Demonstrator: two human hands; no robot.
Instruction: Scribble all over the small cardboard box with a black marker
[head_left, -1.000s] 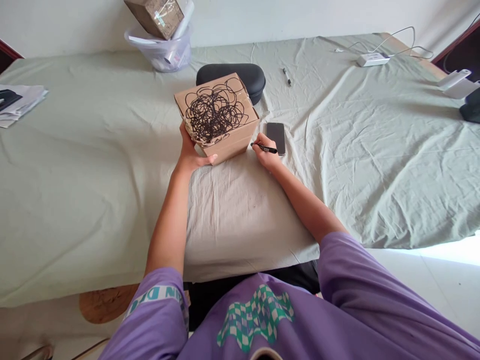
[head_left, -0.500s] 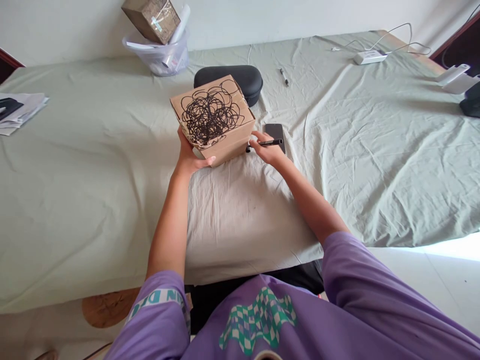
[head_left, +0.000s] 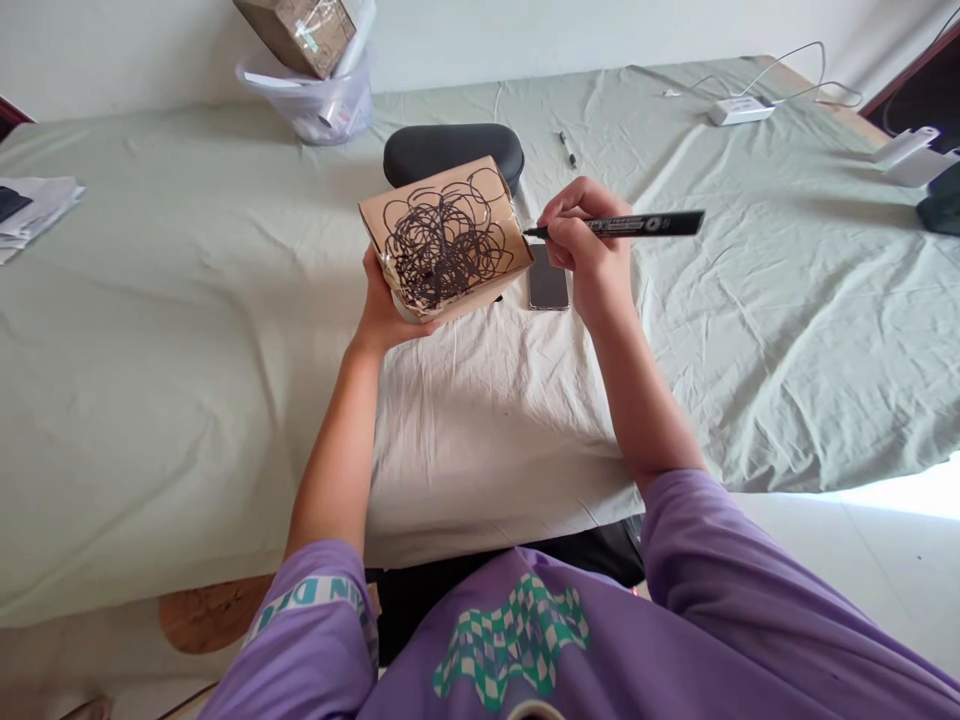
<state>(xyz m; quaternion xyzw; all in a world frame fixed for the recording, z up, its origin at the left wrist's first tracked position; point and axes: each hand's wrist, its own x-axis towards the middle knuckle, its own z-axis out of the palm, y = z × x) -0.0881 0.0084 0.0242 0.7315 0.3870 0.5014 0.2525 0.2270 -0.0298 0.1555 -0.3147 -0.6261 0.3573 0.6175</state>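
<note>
A brown cardboard box (head_left: 487, 195) is tilted above the cloth, its facing side covered with looping black scribbles. My left hand (head_left: 382, 310) grips the box at its lower left, thumb along the bottom edge, the other fingers partly hidden behind. Pinched in my right hand (head_left: 596, 245) is a black marker (head_left: 652, 224), its tip pointing left at the right edge of the box; whether it touches I cannot tell. Below the right hand lies a dark phone (head_left: 549, 283). A small black object (head_left: 499, 299), mostly hidden, shows under the box.
Behind the box sits a black hard case (head_left: 457, 150). A pen (head_left: 568, 150) lies farther back. Along the wall stand a plastic tub (head_left: 330, 110) holding another cardboard box (head_left: 304, 35), and a white power strip (head_left: 741, 111). Papers (head_left: 45, 205) lie at the left on the wrinkled green cloth (head_left: 187, 350).
My right hand has come off the box's lower right side and risen, with the marker now pointing left. The box has shifted slightly right and tipped its scribbled side more toward me.
</note>
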